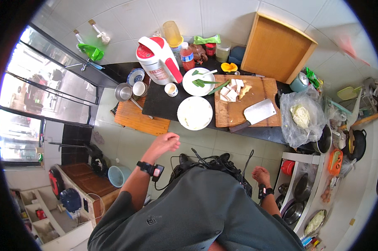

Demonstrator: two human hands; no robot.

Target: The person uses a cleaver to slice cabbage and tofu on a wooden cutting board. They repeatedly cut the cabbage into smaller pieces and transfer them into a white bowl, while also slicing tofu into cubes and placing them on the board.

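My left hand [165, 146] hangs in the air before the counter, its fingers loosely curled around nothing visible. Just beyond it stands a white bowl [195, 113] with pale contents. My right hand [261, 175] is lower, at my side near a white shelf unit, also curled and apparently holding nothing. On the counter, a wooden cutting board [267, 84] carries white tofu-like cubes [230, 93], a yellowish scrap [246, 90] and a cleaver [258, 112], its handle towards me. A white plate [189, 88] holds cut green onion [200, 83] and a white spoon [209, 72].
A white and red thermos [159, 62], a bottle of red liquid [187, 58] and a paper cup [171, 89] stand at the back left. Cabbage [300, 116] lies on a plastic bag at right. A wooden stool [138, 117] bears a saucepan [123, 92]. Pans fill the shelf unit [297, 155].
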